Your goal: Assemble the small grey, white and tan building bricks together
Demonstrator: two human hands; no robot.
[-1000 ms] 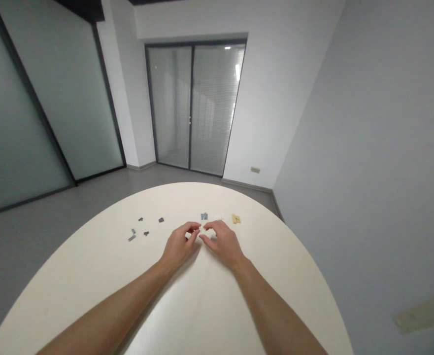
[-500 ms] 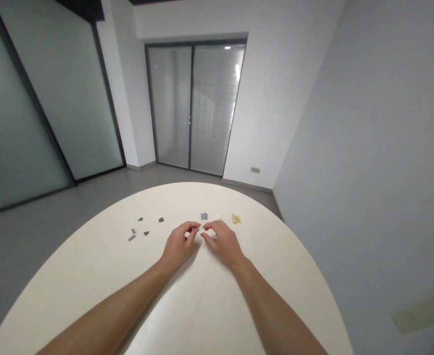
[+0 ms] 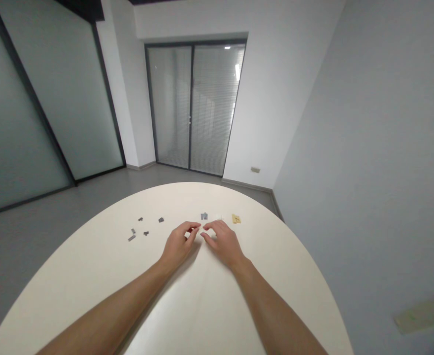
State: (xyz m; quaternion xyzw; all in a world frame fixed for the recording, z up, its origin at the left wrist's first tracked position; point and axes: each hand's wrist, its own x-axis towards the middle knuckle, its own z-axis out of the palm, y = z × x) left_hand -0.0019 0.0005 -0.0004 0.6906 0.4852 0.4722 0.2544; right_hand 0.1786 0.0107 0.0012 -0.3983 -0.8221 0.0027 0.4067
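My left hand (image 3: 180, 241) is closed in a pinch near the middle of the white round table (image 3: 187, 315). Facing it, my right hand (image 3: 222, 240) curls its thumb and fingers toward the same spot. Between the fingertips shows a tiny pale piece (image 3: 201, 230), too small and too close in colour to the table to name. Just beyond the fingers lie small blue-grey pieces (image 3: 204, 216). Whitish pieces (image 3: 219, 217) lie behind my right hand, partly hidden by it, and a little group of yellow pieces (image 3: 236, 218) sits to its right.
Left of my hands are scattered dark pieces (image 3: 161, 220), more dark bits (image 3: 146, 233) and grey pieces (image 3: 131, 237). Past the table's far edge stand a glass door (image 3: 190, 108) and a pale wall (image 3: 372, 148) on the right.
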